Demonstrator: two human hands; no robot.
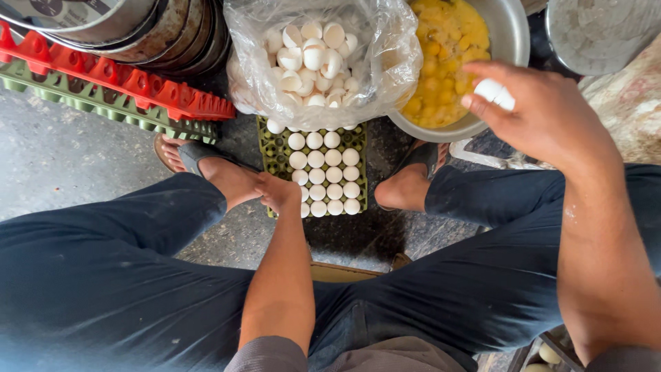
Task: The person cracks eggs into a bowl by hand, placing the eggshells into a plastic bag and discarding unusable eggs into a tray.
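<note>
The white egg [494, 91] in the upper right of the frame is smooth and pale, and the right hand [544, 117] has its grip closed around it, over the rim of a metal bowl [509, 34] full of yellow broken eggs. In the centre, the left hand [279, 193] rests on the left edge of a green egg tray [272, 148] on the floor, filled with rows of white eggs; whether its grip is closed I cannot tell. Above the tray stands a clear plastic bag [385, 62] of empty shells. Red and green trays [117, 86] lie at the upper left.
</note>
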